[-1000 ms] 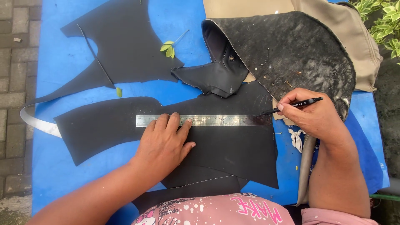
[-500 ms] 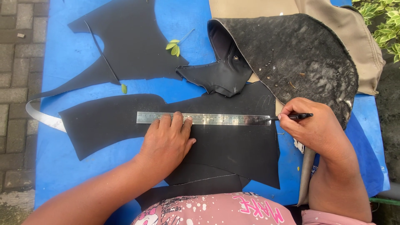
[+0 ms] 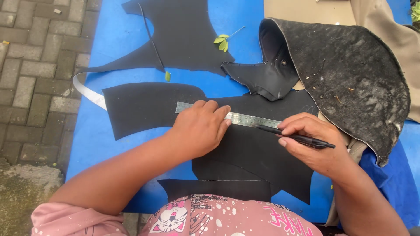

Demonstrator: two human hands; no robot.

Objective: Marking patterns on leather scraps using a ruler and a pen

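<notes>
left hand (image 3: 199, 131) flat on metal ruler (image 3: 238, 118), pinning it to black sheet piece (image 3: 245, 153) | right hand (image 3: 313, 146) pinches black pen (image 3: 297, 137), tip at ruler edge | blue bench (image 3: 109, 39): black cut-outs, green leaves (image 3: 222, 41) near far edge | worn dark cover (image 3: 345, 78) at right edge

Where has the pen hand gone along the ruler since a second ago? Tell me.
Yes: the right hand with the pen has moved leftward along the steel ruler, toward the left hand.

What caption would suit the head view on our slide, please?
Left hand presses a metal ruler onto black sheet material; right hand holds a black pen.
</notes>
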